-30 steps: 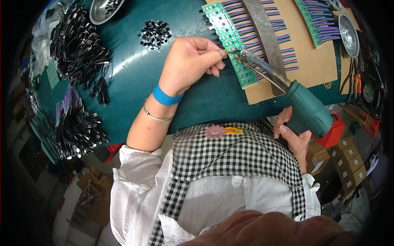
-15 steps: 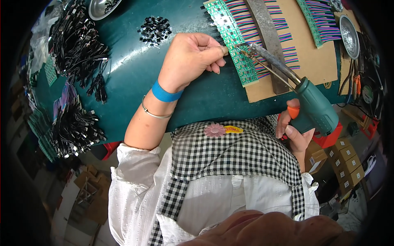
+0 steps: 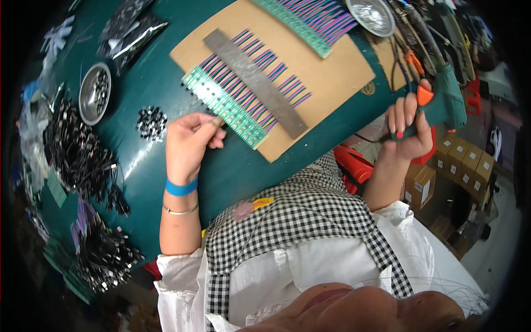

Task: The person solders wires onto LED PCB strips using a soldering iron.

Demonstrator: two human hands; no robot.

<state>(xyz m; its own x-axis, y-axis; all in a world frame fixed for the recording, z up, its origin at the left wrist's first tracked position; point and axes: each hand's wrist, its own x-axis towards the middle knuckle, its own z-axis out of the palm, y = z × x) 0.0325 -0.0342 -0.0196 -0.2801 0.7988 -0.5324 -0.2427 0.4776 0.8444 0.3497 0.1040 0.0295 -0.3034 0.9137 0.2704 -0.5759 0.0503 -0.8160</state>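
Note:
My left hand (image 3: 191, 138) is closed in a pinch at the near left edge of a green circuit board panel (image 3: 227, 108); whatever sits between thumb and forefinger is hidden. Small black parts line that edge, and striped wires run from the panel's other side under a flat metal bar (image 3: 257, 83). At the right, my right hand (image 3: 408, 124) grips a green soldering gun (image 3: 453, 97) with an orange trigger (image 3: 424, 96). The gun is held away from the panel, its barrel toward the tools at the far right. A pile of small black parts (image 3: 151, 123) lies left of my left hand.
Brown cardboard (image 3: 326, 66) lies under the panel and a second wired panel (image 3: 296, 25). Metal bowls stand at the left (image 3: 95, 94) and far right (image 3: 371, 15). Bundles of black cables (image 3: 77, 149) cover the table's left side. Cartons (image 3: 462, 160) stand right of the table.
My right hand has drawn the soldering gun off the panel to the right. My left hand stays pinched at the panel's edge. The whole view has turned and shifted.

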